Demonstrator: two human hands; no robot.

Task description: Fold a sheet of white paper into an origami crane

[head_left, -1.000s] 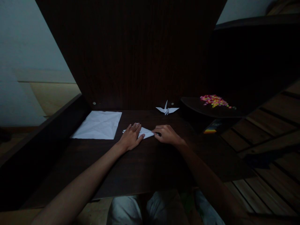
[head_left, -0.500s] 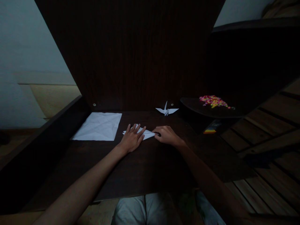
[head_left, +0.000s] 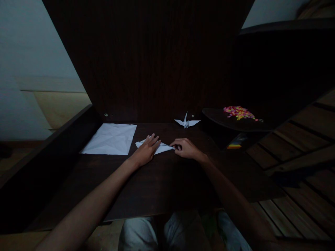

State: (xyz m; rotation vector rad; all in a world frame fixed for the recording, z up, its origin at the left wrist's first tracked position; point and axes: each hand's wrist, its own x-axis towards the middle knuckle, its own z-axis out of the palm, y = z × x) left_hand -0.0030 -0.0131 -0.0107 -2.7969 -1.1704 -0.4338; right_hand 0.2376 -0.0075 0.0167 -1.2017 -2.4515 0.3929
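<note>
A folded piece of white paper (head_left: 162,149) with a pointed right end lies on the dark desk in front of me. My left hand (head_left: 146,150) presses flat on its left part, fingers stretched out and covering much of it. At the pointed end, my right hand (head_left: 187,148) pinches the tip between thumb and fingers. Behind the right hand stands a finished-looking white paper crane (head_left: 186,123) with its wings spread. A creased white sheet of paper (head_left: 110,139) lies flat to the left of my left hand.
Small colourful pieces (head_left: 239,113) are heaped on a raised corner shelf (head_left: 217,116) at the right. Under that shelf is a small item with a yellow-orange edge (head_left: 234,146). A dark side board (head_left: 52,153) borders the desk on the left, and a tall panel (head_left: 157,62) rises behind.
My left hand has slid slightly to the left on the folded paper, baring more of its pointed part. The right hand's pinch is now right at the tip.
</note>
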